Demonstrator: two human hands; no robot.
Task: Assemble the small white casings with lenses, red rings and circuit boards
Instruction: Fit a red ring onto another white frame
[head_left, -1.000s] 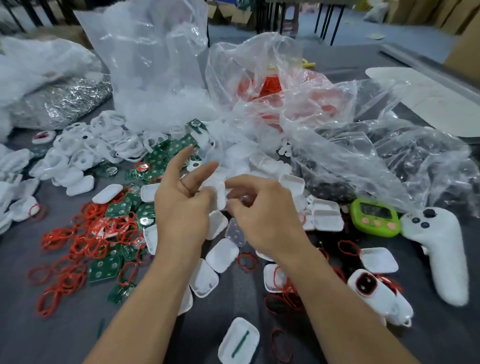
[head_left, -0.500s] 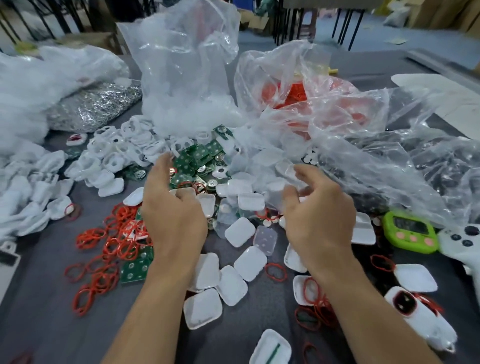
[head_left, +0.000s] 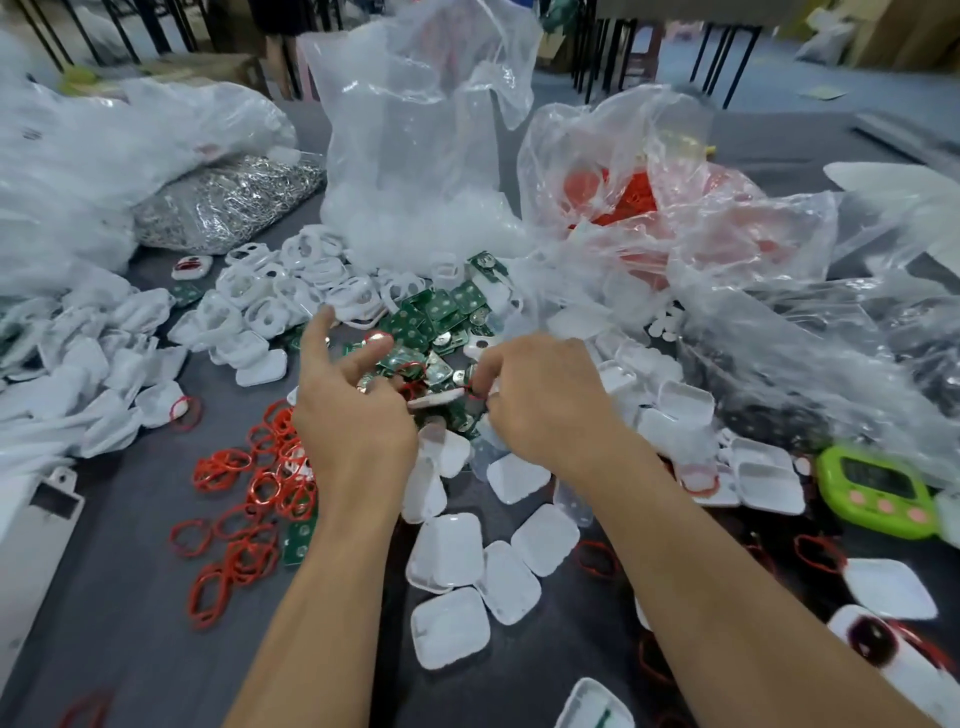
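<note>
Grey and crowded, the table (head_left: 119, 613) is buried under parts almost everywhere, with clear plastic bags (head_left: 415, 135) heaped along the far side and the right.

From the head view, a white casing (head_left: 436, 399) sits flat between the two hands, just above the pile of green circuit boards (head_left: 441, 317). The right hand (head_left: 545, 405) has its fingers curled and pinches the casing's right end, where a bit of red, seemingly a ring (head_left: 470, 388), shows at its fingertips. The left hand (head_left: 353, 421) has its index finger and thumb stretched apart. Its other fingers reach toward the casing's left end, but I cannot tell whether they grip it.

The step looks like seating a ring on the casing. To do it well, I judge the casing needs steadying at both ends. The ring should be walked round the rim bit by bit, since thin rubber will likely spring off if only one side is pressed.

As for room, loose red rings (head_left: 249, 483) lie near left and casing halves (head_left: 452, 551) lie near centre under the forearms. A green timer (head_left: 872, 493) sits at the right. Bare table shows only at near left, so that looks the safest spot for finished pieces. A sweeping elbow could scatter the halves. No table edge is in view.
</note>
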